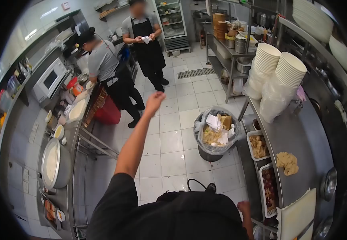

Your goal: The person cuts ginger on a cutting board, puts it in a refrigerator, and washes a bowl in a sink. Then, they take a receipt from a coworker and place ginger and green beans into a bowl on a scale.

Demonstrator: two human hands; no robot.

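Note:
My left arm reaches out over the tiled floor, and my left hand (154, 103) is in mid-air with its fingers loosely bent. A gap shows between thumb and fingers, with nothing visible in them. Low on the right, my right hand (244, 207) hangs beside my body, close to the white basket (264, 192) of dark red pieces; its fingers are too small and partly hidden to read. Between my left hand and the right counter stands a trash bin (200, 136) lined with a clear bag, filled with food scraps, paper and cardboard.
Two people in grey shirts (105, 60) and black aprons (143, 34) stand ahead. The right counter (301, 132) bears stacked white containers (289, 68), dough (287, 163) and a cutting board (299, 214). A large metal pot (64, 164) sits on the left counter, near a red bin (108, 110).

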